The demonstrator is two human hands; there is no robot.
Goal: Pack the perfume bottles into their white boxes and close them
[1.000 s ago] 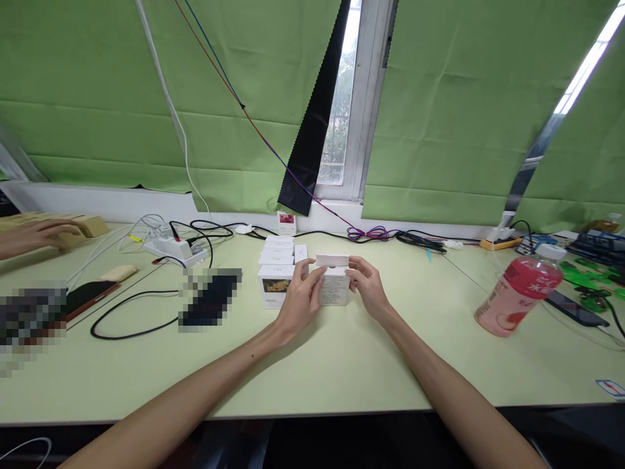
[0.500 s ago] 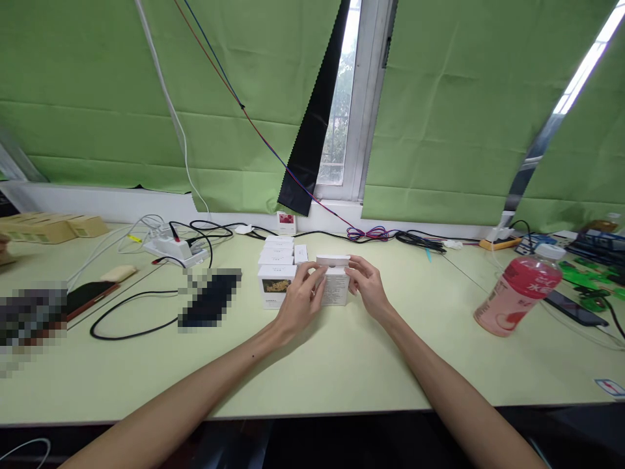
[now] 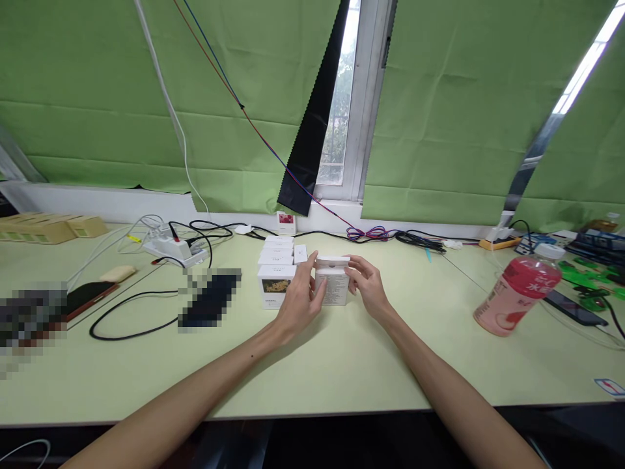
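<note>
A small white carton (image 3: 334, 291) with fine grey print on its near side stands on the table between my hands. Its top flap (image 3: 333, 262) looks raised. My left hand (image 3: 299, 296) grips the carton's left side, thumb on the printed face and fingers behind the edge. At the upper right corner, my right hand (image 3: 367, 285) holds the carton with curled fingers. Just left of it, partly covered by my left hand, is a row of several white boxes; the nearest box (image 3: 274, 298) has a picture of yellow flowers. A smaller white box (image 3: 301, 253) is behind my left fingers.
A pink drink bottle (image 3: 517, 290) leans in view on the right, near a phone (image 3: 576, 307). To the left are a blurred dark device (image 3: 211, 298), a looped black cable (image 3: 97, 317) and a white power strip (image 3: 176, 249). Bundled wires (image 3: 368, 233) lie along the wall.
My left fingers have shifted from the carton's top front edge to its left side and straightened, uncovering more of the printed face. My right hand and the carton have barely moved.
</note>
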